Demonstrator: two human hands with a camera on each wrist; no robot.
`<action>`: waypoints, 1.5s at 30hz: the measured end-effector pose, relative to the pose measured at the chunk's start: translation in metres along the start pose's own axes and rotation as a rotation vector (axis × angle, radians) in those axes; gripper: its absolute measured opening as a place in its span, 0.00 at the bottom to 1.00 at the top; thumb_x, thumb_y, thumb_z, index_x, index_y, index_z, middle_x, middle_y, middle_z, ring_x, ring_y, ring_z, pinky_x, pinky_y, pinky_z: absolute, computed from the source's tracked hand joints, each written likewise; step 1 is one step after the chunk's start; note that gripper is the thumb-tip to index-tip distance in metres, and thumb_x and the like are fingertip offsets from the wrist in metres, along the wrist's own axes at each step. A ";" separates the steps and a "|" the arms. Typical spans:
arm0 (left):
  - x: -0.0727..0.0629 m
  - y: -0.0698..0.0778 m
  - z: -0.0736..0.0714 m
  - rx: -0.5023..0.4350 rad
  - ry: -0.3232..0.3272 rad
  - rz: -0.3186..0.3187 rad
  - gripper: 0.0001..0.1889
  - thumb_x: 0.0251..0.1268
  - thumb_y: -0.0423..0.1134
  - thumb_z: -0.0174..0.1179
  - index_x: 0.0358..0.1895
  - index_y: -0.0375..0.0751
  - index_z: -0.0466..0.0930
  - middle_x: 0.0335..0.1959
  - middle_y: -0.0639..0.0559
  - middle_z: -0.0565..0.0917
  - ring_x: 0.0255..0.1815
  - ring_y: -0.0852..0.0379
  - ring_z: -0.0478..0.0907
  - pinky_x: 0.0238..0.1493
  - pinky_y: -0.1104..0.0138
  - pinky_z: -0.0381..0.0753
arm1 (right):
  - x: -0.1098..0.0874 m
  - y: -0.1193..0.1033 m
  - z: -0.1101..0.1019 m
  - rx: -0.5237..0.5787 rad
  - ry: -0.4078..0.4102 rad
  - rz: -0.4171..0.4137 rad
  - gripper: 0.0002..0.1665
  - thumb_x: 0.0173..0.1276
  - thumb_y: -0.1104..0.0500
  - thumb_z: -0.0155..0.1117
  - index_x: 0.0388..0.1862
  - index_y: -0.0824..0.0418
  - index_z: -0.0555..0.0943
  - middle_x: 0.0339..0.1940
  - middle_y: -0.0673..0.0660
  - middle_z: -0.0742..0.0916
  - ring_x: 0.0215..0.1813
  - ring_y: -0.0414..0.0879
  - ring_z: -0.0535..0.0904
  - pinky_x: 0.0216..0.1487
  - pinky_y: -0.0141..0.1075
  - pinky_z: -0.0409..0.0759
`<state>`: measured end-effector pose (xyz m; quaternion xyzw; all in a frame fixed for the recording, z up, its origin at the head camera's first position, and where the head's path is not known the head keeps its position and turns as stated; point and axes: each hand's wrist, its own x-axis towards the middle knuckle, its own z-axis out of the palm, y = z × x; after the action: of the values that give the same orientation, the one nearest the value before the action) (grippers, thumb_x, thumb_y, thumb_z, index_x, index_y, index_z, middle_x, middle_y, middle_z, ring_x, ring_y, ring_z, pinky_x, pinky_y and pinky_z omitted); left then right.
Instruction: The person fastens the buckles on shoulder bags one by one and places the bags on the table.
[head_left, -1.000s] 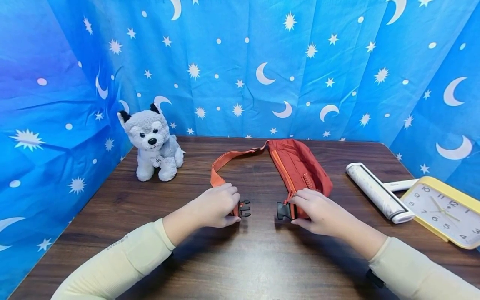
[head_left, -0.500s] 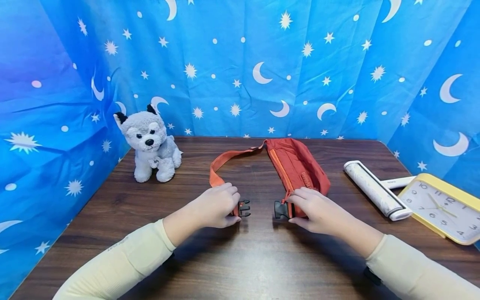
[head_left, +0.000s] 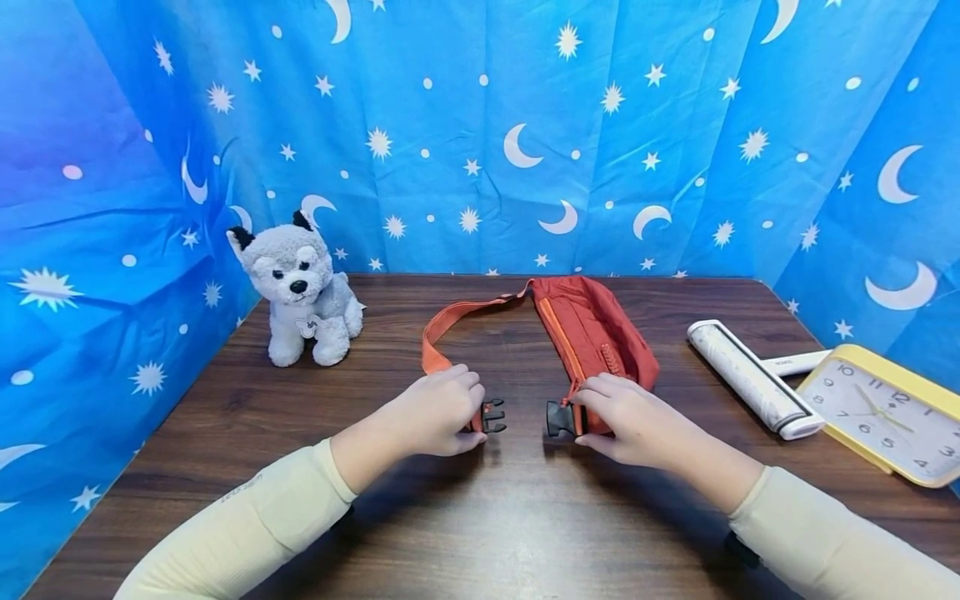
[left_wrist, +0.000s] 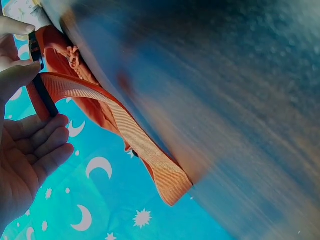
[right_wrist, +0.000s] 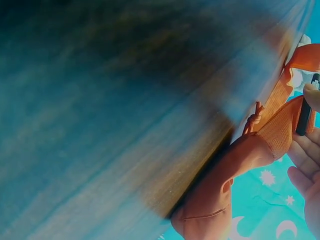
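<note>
A rust-red waist bag (head_left: 600,329) lies on the table, its orange strap (head_left: 453,315) curving round to the left. My left hand (head_left: 431,412) pinches the strap end with the black pronged buckle half (head_left: 493,415), prongs pointing right. Opposite it, my right hand (head_left: 633,421) grips the black socket half (head_left: 559,418) at the bag's near end, its mouth facing left. A short gap separates the two halves. In the left wrist view the thumb and fingers hold the strap (left_wrist: 135,132) at the buckle. The right wrist view shows the fingers on the black buckle piece (right_wrist: 304,115).
A grey plush husky (head_left: 303,292) sits at the back left of the brown table (head_left: 495,533). To the right lie a white roller-shaped tool with a handle (head_left: 753,379) and a yellow-framed clock (head_left: 885,408). Blue star-and-moon cloth (head_left: 480,108) hangs behind.
My left hand has moved slightly right with the pronged buckle half, and the gap to the socket half has narrowed. The whole view has shifted a little.
</note>
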<state>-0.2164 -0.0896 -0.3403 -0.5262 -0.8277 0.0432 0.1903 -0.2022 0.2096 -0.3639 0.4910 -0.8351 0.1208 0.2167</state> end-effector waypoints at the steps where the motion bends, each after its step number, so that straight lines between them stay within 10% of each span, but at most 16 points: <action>1: 0.000 0.000 0.000 0.001 -0.001 0.000 0.16 0.51 0.50 0.66 0.25 0.43 0.74 0.23 0.55 0.71 0.26 0.57 0.65 0.30 0.66 0.66 | 0.000 0.000 0.000 0.000 0.001 0.000 0.26 0.44 0.56 0.78 0.41 0.65 0.79 0.37 0.54 0.81 0.39 0.45 0.77 0.41 0.43 0.77; 45: 0.014 0.009 0.006 0.013 0.005 0.052 0.16 0.52 0.51 0.65 0.25 0.42 0.74 0.23 0.54 0.71 0.26 0.56 0.66 0.31 0.66 0.66 | 0.004 -0.001 -0.001 0.001 0.000 0.002 0.26 0.46 0.54 0.78 0.41 0.65 0.79 0.37 0.54 0.81 0.39 0.46 0.77 0.41 0.42 0.76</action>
<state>-0.2164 -0.0723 -0.3439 -0.5464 -0.8130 0.0521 0.1943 -0.2025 0.2060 -0.3608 0.4905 -0.8354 0.1216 0.2164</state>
